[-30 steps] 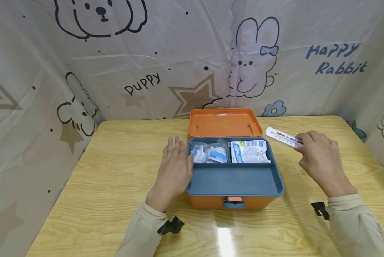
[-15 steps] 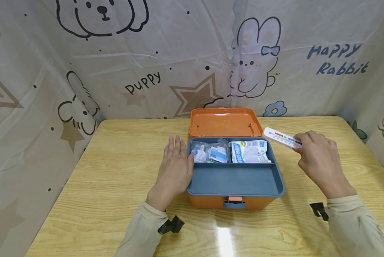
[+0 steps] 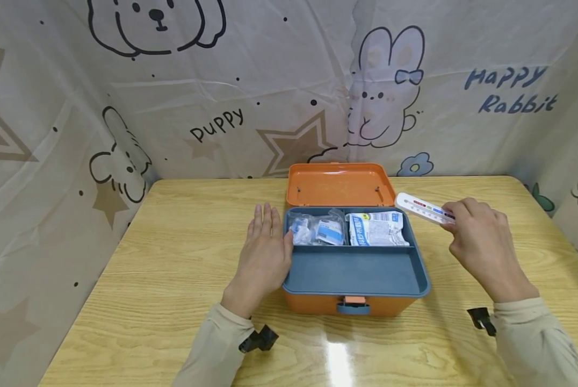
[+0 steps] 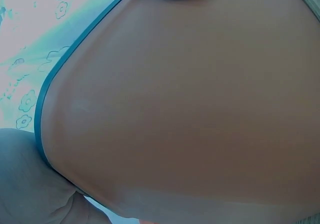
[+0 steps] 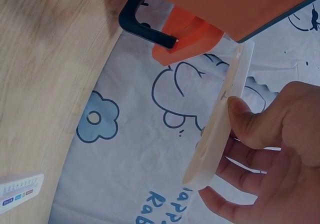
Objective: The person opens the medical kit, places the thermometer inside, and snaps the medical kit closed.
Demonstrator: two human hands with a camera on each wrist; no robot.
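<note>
My right hand pinches a white thermometer by one end, holding it above the table to the right of the box. Coloured bands and scale marks show on its face. In the right wrist view the thermometer stands edge-on between thumb and fingers. The orange first-aid box has its lid tipped back and a blue-grey tray at its top. My left hand rests against the box's left side, fingers straight. Beside that hand, the box wall fills most of the left wrist view.
Clear plastic packets lie in the tray's back left compartment, a white-and-blue gauze packet in the back right one. A white piece with scale marks shows at the right wrist view's lower left. A printed cloth hangs behind the table.
My right hand and the thermometer have come slightly left, nearer the box's back right corner. The left hand stays in place on the box; the head view has shifted a little.
</note>
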